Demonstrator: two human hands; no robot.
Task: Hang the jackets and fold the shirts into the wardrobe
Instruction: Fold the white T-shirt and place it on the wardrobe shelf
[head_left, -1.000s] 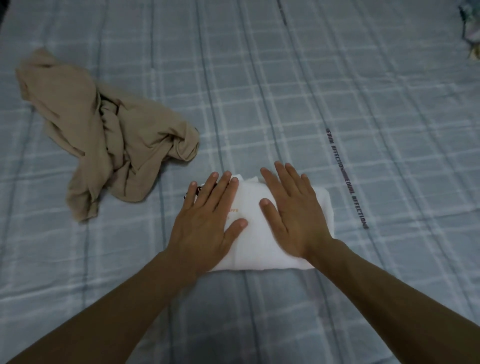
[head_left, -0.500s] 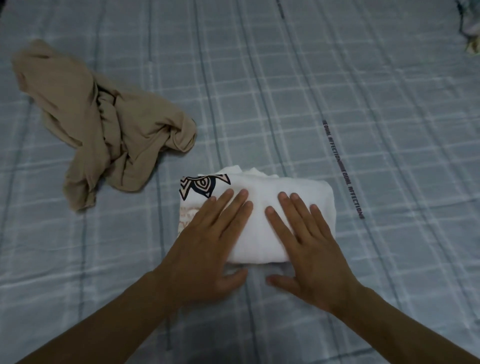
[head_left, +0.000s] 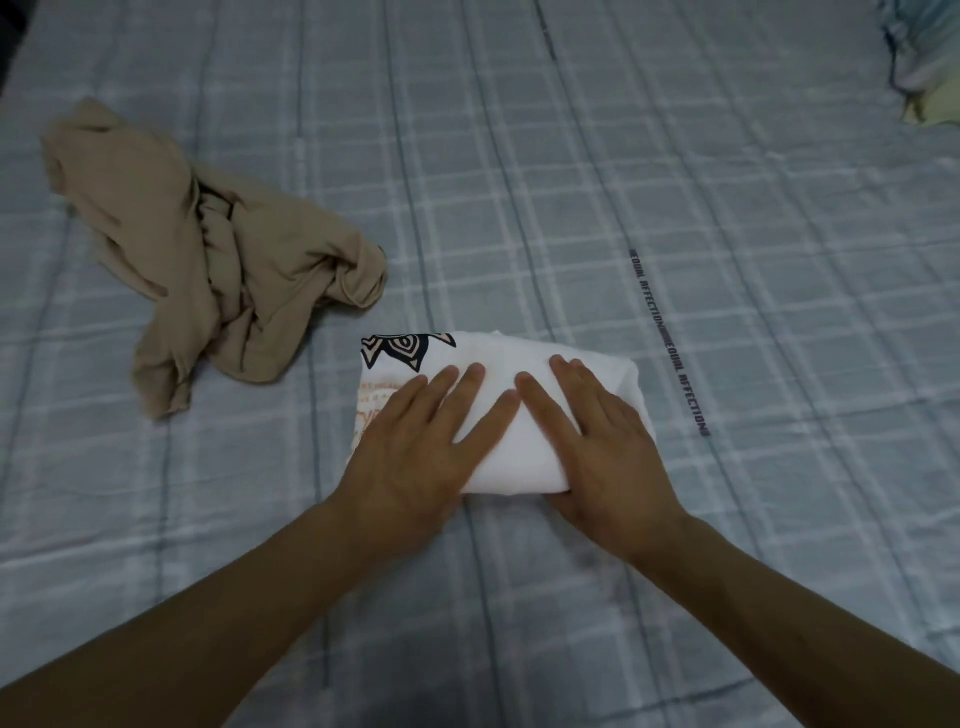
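Pressing down on folded white shirt (head_left: 524, 410) with left hand (head_left: 415, 457) and right hand (head_left: 602, 447), palms flat, fingers straight and slightly spread, pinching nothing. Shirt lying mid-bed on blue-grey plaid bedsheet (head_left: 675, 156), black patterned print showing at far left corner. Crumpled beige garment (head_left: 218, 260) lying apart to far left. Bundled pale fabric (head_left: 924, 62) at far right edge.
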